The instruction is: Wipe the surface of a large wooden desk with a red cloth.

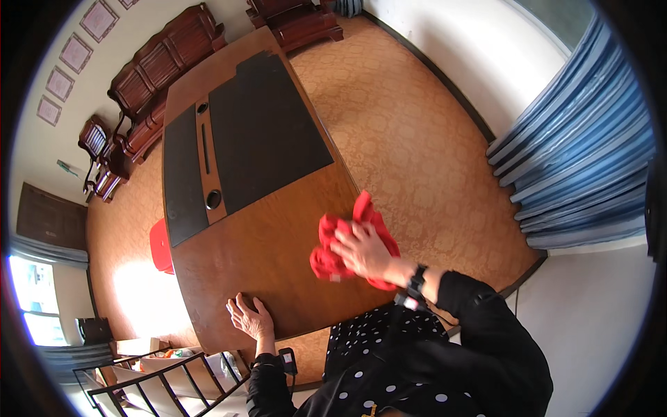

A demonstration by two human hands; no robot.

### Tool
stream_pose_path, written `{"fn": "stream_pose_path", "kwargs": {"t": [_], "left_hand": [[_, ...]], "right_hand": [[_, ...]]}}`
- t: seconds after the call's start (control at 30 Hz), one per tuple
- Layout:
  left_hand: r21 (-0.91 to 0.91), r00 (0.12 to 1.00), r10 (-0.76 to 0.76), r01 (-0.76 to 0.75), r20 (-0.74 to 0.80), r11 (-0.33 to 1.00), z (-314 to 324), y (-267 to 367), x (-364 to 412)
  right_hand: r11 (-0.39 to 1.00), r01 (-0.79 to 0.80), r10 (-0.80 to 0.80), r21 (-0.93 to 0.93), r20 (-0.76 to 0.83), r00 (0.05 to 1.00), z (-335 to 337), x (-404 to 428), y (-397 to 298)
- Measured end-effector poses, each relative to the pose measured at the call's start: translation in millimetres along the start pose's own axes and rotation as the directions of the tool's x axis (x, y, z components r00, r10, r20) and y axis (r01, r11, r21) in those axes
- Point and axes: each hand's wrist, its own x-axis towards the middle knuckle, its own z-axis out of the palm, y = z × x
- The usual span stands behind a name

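My right hand point(362, 250) presses down on a bunched red cloth point(329, 259) at the right edge of a brown wooden desk point(271, 255). Part of the cloth sticks out past that edge. The fingers lie over the folds, and the underside of the cloth is hidden. My left hand point(252, 319) rests on the bare wood near the desk's front edge, fingers spread, with nothing in it. Black writing-surface panels point(268, 130) are set into the desktop farther off, with a wooden strip point(211, 167) bearing round cable holes between them.
A black metal rack point(167, 383) with cardboard boxes stands at lower left. Behind the desk's left side shows a red plastic seat point(162, 247). A carved wooden bench point(164, 68) lines the far wall. Blue curtains point(578, 151) hang at right above patterned carpet point(417, 156).
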Motion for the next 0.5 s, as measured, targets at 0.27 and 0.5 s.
{"fn": "stream_pose_path", "kwargs": {"t": [0.27, 0.5], "left_hand": [[-0.025, 1.000, 0.002, -0.002, -0.012, 1.000, 4.4, -1.3, -4.2], [-0.079, 1.000, -0.024, 0.024, -0.005, 0.997, 1.0, 3.1, -7.2]], "right_hand": [[0.961, 0.218, -0.240, 0.169, 0.123, 0.963, -11.7, -53.6, -19.2], [0.940, 0.332, -0.339, 0.081, 0.110, 0.934, -3.4, 13.8, 11.1]]}}
